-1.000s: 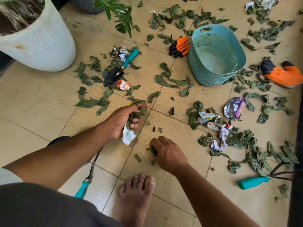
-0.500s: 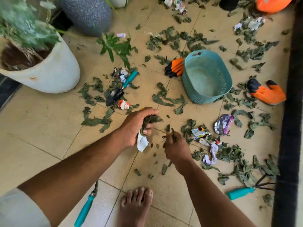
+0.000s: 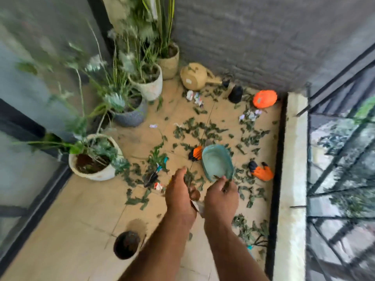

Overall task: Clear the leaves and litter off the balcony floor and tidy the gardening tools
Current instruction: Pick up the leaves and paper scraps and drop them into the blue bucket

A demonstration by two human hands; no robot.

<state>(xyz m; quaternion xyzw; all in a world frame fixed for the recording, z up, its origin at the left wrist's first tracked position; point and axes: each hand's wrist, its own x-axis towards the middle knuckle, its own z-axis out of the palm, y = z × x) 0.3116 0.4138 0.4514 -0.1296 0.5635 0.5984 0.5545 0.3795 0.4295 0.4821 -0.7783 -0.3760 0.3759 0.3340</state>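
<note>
Down on the balcony floor (image 3: 81,209), two bare arms are reaching forward from the bottom of the view, side by side. The left hand (image 3: 179,194) is curling its fingers around a bunch of green leaves (image 3: 188,177), and a bit of white paper (image 3: 195,205) is sticking out under it. The right hand (image 3: 222,196) is just beside it, with its fingers pinching a few small leaves (image 3: 226,184) at the tips. Both hands are hanging above the floor, close to each other and almost touching.

Just past the right hand, a teal basket (image 3: 217,165) is sitting on the floor. It is oval, and its long way is running away from the person. Its near rim is right by the right fingertips. An orange and black glove (image 3: 195,154) is lying against the basket's left side, and another glove (image 3: 261,172) is lying near its right side.

To the left of the left hand, a small trowel (image 3: 153,175) is lying flat, its teal handle pointing away and its dark blade pointing back toward the person. Many loose leaves (image 3: 196,130) and bits of crumpled paper (image 3: 194,97) are lying all over the floor beyond the basket. A white pot (image 3: 95,173) with a plant is standing far to the left. The view is blurry, so small things are hard to tell.
</note>
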